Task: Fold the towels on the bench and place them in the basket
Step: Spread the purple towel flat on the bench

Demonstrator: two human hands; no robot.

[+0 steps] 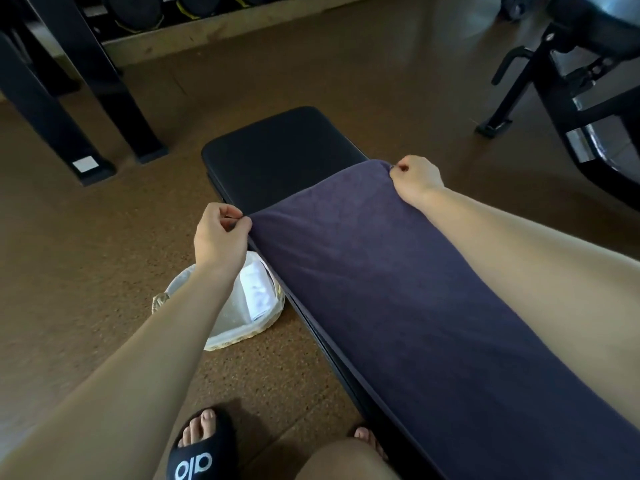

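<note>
Grip: my left hand [220,233] and right hand [417,178] each pinch a far corner of the towel [398,289].
Towel: I see it spread flat along the bench [277,157].
Bench: its far end is bare.
Basket [225,327]: on the floor left of the bench, white towel [258,296] inside.
Slide [199,452]: on my left foot.

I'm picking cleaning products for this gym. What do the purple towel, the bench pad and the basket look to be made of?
Towel: soft cloth, probably terry; matte, nubby surface.
Bench pad: black vinyl or leather-like cover; smooth with a slight sheen.
Basket: looks woven, with a white cloth liner; fibre unclear.
</note>
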